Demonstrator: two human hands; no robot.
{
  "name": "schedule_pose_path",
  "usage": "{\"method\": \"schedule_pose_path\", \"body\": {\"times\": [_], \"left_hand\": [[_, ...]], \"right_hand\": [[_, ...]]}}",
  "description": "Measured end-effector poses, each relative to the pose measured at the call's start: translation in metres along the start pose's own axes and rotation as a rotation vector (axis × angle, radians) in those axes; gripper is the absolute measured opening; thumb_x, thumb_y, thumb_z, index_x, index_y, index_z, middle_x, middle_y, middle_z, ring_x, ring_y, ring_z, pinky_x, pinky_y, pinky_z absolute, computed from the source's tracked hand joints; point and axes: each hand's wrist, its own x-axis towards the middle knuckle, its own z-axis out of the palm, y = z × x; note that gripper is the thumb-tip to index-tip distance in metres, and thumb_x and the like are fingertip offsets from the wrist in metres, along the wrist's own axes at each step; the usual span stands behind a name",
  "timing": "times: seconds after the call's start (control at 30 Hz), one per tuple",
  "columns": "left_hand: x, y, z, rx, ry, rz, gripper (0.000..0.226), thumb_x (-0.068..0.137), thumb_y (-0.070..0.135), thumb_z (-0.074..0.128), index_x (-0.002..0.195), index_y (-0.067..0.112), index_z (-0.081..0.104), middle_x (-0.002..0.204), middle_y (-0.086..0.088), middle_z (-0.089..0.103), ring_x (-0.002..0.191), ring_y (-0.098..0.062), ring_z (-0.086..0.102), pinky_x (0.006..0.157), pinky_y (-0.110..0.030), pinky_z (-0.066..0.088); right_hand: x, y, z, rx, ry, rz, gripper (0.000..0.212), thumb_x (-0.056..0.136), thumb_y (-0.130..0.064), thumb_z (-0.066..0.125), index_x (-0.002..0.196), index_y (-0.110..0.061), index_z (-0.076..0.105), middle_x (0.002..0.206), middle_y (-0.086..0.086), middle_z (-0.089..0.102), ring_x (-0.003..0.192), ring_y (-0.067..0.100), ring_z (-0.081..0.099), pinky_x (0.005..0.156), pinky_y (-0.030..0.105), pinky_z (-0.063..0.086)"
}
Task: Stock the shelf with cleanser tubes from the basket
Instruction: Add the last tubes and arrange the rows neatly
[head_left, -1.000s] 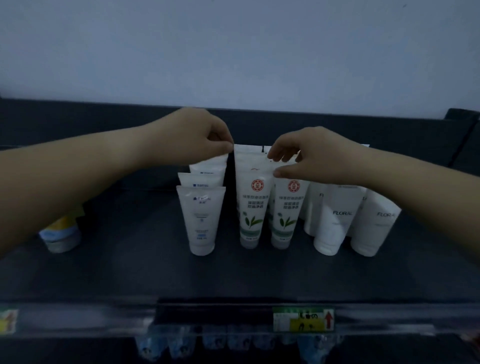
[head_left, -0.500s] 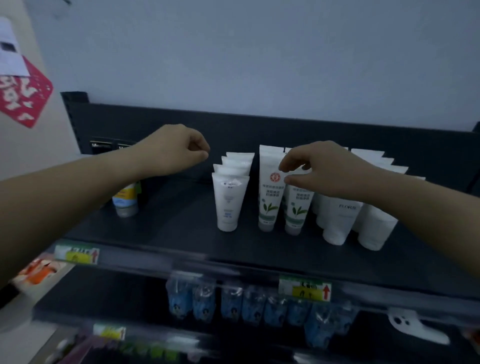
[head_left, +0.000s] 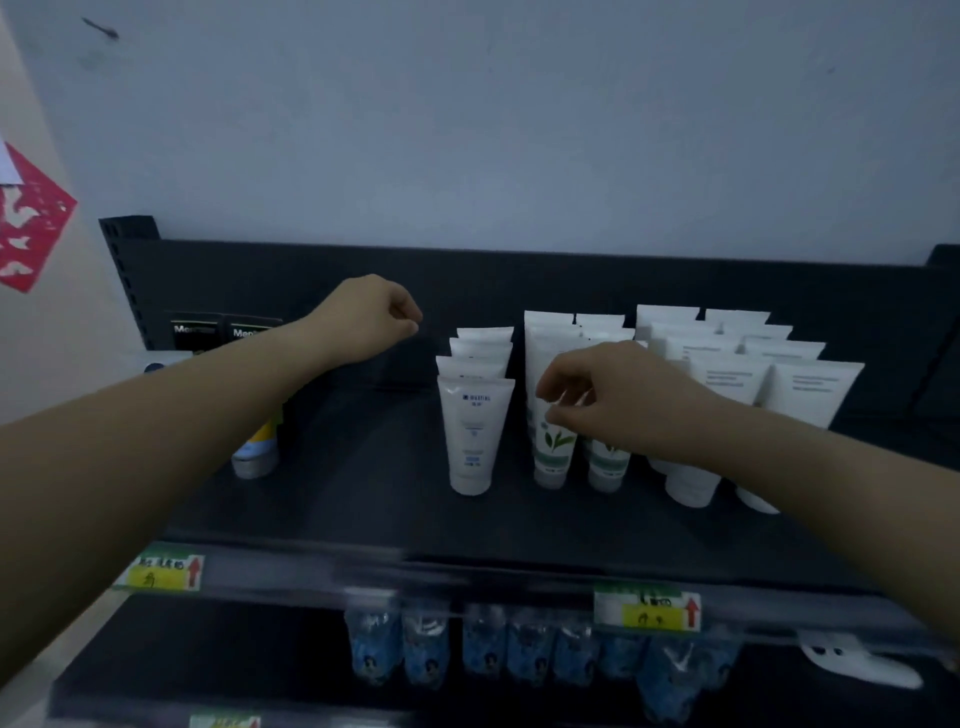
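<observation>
On the dark shelf (head_left: 363, 514) several rows of cleanser tubes stand cap-down. A file of white tubes with blue print (head_left: 475, 436) is in the middle. To its right are two files of green-leaf tubes (head_left: 553, 449), then plain white tubes (head_left: 802, 389). My left hand (head_left: 366, 322) hangs above the shelf, left of the blue-print file, fingers curled shut on nothing. My right hand (head_left: 615, 400) hovers in front of the green-leaf tubes with fingers loosely apart, holding nothing. The basket is out of view.
A yellow-and-blue tube (head_left: 257, 449) and black boxes (head_left: 195, 330) sit at the shelf's left end. Price tags (head_left: 163, 571) line the front rail. Blue packets (head_left: 426, 649) hang on the shelf below. A red paper cut-out (head_left: 31, 218) is on the left wall.
Both hands have come off the tube tops and drawn back; the left moved left, the right lowered in front of the green-leaf tubes. My view pulled back and lower shelves appeared.
</observation>
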Motion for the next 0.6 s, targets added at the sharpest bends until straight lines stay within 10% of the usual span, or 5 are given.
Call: {"method": "schedule_pose_path", "body": {"times": [0.37,0.6], "left_hand": [[0.1,-0.013,0.035,0.004,-0.11,0.144,0.026,0.094,0.016,0.058,0.117,0.012,0.069,0.122,-0.002,0.066,0.114,-0.016,0.058,0.088,-0.018,0.036],[0.132,-0.015,0.05,0.036,-0.24,0.207,0.024,0.088,0.017,0.066,0.111,0.014,0.072,0.112,-0.001,0.07,0.099,-0.015,0.063,0.084,-0.02,0.043]], "right_hand": [[0.063,-0.009,0.012,-0.015,0.083,0.043,0.021,0.087,-0.022,0.065,0.108,-0.021,0.069,0.102,-0.009,0.069,0.09,0.001,0.062,0.083,0.014,0.048],[0.084,-0.01,0.021,-0.207,-0.016,0.026,0.026,0.091,-0.025,0.058,0.115,-0.025,0.068,0.112,-0.008,0.067,0.103,0.008,0.06,0.094,0.028,0.048]]}}
